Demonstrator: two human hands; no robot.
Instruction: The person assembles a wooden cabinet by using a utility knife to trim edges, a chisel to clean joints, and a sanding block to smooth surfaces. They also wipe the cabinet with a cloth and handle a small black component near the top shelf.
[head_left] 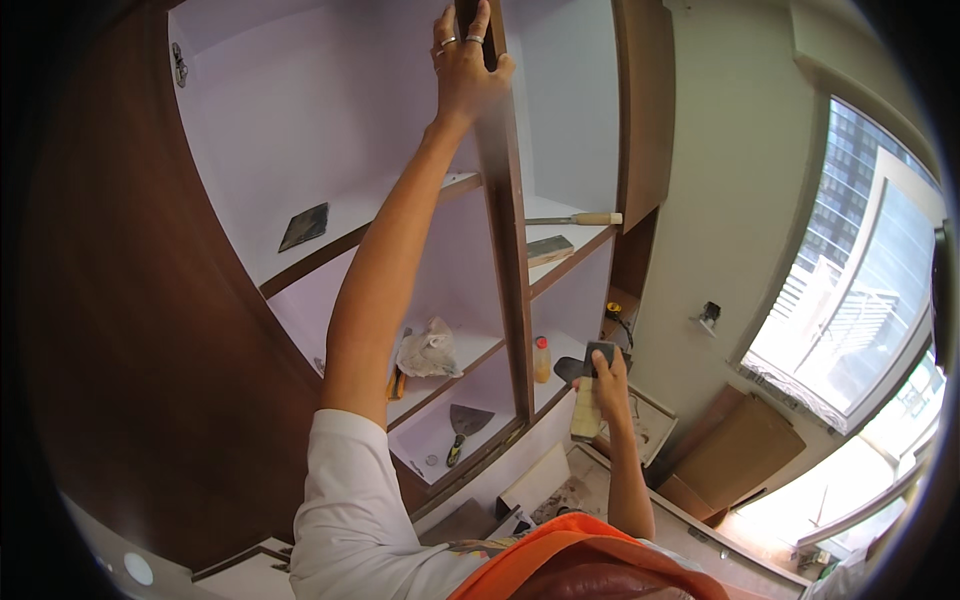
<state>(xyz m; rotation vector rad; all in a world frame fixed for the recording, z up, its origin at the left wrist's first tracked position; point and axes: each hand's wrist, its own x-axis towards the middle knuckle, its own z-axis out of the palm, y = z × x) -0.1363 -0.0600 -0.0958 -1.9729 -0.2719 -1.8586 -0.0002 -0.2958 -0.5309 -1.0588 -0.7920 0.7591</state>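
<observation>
My left hand (468,72) is raised at the top of the brown upright divider (508,250) of an open cabinet. Its fingers close round a dark piece (467,17) lying against the divider; what kind of piece it is, I cannot make out. Lower down at the right, my right hand (612,385) grips a rectangular block (587,408), dark grey at its upper end and yellowish below. The thumb lies on the dark end. A clear bottle with a red cap (542,360) stands on the shelf beside this hand.
Shelves hold a dark flat sheet (304,227), a crumpled plastic bag (429,348), a wide scraper (467,428), a wooden-handled tool (590,218) and a flat block (549,250). A cabinet door (150,300) stands at the left. Cardboard (742,450) leans below the window (850,270).
</observation>
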